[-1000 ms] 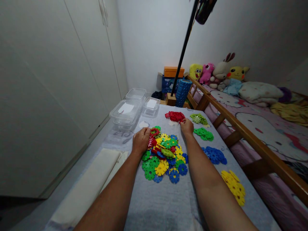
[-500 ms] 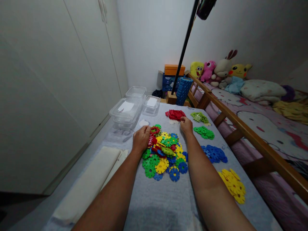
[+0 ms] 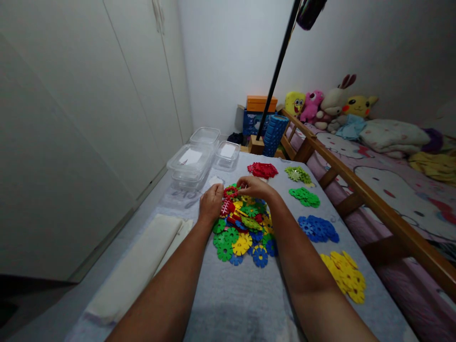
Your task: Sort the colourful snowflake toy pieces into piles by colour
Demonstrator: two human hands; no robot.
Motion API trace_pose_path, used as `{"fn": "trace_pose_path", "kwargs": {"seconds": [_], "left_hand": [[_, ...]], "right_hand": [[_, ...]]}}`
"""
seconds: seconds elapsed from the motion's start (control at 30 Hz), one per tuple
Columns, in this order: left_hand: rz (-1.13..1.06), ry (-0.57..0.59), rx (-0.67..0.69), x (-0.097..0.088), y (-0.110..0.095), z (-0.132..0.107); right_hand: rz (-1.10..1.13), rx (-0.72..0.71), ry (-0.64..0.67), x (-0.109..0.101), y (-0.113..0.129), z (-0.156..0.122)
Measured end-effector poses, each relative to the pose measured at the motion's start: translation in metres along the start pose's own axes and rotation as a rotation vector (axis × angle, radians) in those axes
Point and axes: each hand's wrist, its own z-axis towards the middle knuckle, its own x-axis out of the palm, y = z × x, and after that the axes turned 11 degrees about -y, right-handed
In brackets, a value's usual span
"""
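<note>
A heap of mixed snowflake discs in red, yellow, green and blue lies in front of me. At its left edge, my left hand is closed, fingers together, on red snowflake discs that stick out past its fingertips. My right hand reaches over the heap's far side. Its bent fingers pinch at the edge of a red ring-like disc beside the left fingertips; the exact contact is partly hidden. Behind the right hand lies a pile of red discs.
Along the right side sit piles of lime discs, green discs, blue discs and yellow discs. Clear plastic boxes stand at back left, a folded cream cloth at front left. A wooden bed rail borders the right.
My right hand has moved from the red pile leftward and nearer, over the mixed heap to the red disc by my left hand. My left hand stays at the heap's edge.
</note>
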Motion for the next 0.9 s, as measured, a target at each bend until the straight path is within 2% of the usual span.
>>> {"fn": "trace_pose_path", "kwargs": {"seconds": [0.13,0.27,0.53,0.9], "left_hand": [[0.004,0.011,0.015,0.0,0.001,0.001],[0.031,0.032,0.008,0.001,0.003,0.001],[-0.006,0.025,0.002,0.001,0.002,0.0],[-0.015,0.022,0.009,0.002,0.003,0.0]], "right_hand": [[-0.154,0.022,-0.015,0.011,0.013,-0.002],[-0.14,-0.004,-0.012,0.014,0.014,-0.002],[0.015,-0.041,-0.031,0.004,0.008,-0.001],[0.373,0.099,-0.053,0.009,-0.003,0.001]]}}
